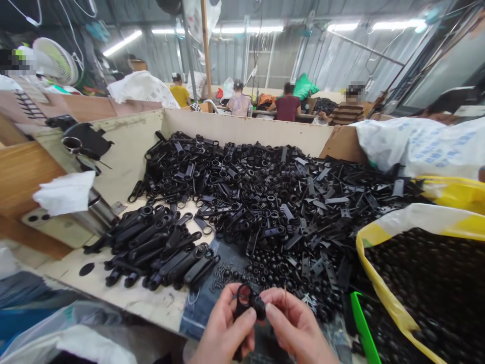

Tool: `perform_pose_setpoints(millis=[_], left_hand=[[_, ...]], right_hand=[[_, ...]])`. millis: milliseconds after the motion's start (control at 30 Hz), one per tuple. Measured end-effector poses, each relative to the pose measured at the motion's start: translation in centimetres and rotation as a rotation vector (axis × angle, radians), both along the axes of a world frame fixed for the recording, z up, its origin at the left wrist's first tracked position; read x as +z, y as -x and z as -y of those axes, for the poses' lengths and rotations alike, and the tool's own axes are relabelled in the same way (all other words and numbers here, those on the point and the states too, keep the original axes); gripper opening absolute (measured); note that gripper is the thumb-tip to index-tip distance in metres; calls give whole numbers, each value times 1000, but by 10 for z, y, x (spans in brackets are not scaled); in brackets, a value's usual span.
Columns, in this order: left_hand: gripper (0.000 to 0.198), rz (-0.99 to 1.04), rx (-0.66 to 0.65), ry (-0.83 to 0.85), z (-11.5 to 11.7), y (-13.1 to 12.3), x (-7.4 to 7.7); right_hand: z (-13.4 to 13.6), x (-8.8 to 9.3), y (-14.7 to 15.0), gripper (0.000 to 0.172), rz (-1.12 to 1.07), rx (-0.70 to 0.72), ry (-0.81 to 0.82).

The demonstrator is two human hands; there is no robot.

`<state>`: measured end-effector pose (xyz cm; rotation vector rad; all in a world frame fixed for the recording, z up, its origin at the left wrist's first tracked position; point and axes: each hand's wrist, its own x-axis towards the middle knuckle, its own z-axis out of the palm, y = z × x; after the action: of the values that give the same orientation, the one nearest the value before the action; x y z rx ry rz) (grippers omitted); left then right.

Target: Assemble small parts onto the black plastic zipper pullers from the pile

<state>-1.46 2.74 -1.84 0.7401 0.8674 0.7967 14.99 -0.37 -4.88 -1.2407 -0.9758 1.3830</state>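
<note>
My left hand and my right hand meet at the bottom centre, both pinched on one small black plastic part with a ring at its top. Right behind them lies a patch of small black beads and screws. A row of assembled black handles is stacked to the left on the board. A big heap of loose black plastic pieces fills the wooden tray further back.
A yellow-rimmed bag of black beads stands at the right, with a green strip beside it. A steel cup with white tissue sits left. White sacks lie at the back right. Several people work at far tables.
</note>
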Motion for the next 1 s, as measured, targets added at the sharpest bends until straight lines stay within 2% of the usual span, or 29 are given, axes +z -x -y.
perform_pose_setpoints(millis=[67,167,233,333,433,533,600,700,800,1000], left_hand=[[60,-78,19,-66,3,-1,-3],[55,-160,105,-101,6,-4,-7],[49,-185,173,-116,9,-6,-9],[44,-195,204,-136,11,-6,-9],[42,-190,114,-139,10,-1,-5],[34,-159,-75,-96,8,7,-3],[32,-144,-156,-88,8,9,-4],[37,-164,-168,-65,11,8,-7],[52,-246,-145,-31,15,7,-5],[26,-350,-251,-93,14,10,12]], right_hand=[[0,-3,2,45,30,-22,-89],[4,0,4,42,115,-19,-153],[8,3,4,39,261,-22,-184],[11,9,3,27,535,-38,-344],[11,16,-1,15,668,-69,-515],[11,21,-7,22,719,-58,-617],[11,22,-10,29,737,2,-648],[12,21,-9,36,758,75,-724],[11,18,-6,40,820,85,-796],[15,12,-8,30,871,83,-789]])
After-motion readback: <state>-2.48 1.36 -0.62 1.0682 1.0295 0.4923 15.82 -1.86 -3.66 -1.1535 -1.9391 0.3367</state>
